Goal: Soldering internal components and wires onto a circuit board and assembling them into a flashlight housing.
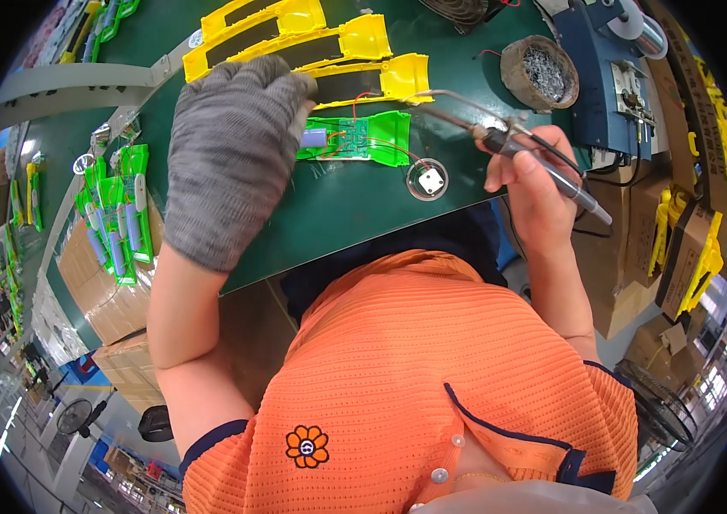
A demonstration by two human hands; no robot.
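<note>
**Gloved hand on a green shell, soldering iron raised beside it**

The left hand [230, 158], in a grey knit glove, lies with fingers together over the left end of a green plastic housing [367, 137] on the dark green bench [355, 206]. The glove hides that end of the housing and the fingertips, so how they press or pinch cannot be made out. On the open part of the housing a pale blue cylindrical cell and thin red wires show; finer parts are too small to tell.

The right hand [530, 176] is bare and closed, pen-fashion, around a soldering iron [500, 141], whose tip points left, near the housing's right end; whether it touches is unclear. A small round clear piece with a white square [428, 180] lies just beside the housing, toward the person.

Behind the housing lie yellow shells [320, 47], partly cut off by the glove. A round brown pot of metal wool [540, 72] sits to the right, beside a blue machine [607, 77] cut by the rim. At left, more green housings [119, 210] rest on brown cardboard boxes [102, 291]; further cardboard boxes with yellow parts [680, 248] stand at right, bent by the lens. The person's orange shirt hides the near bench edge.
</note>
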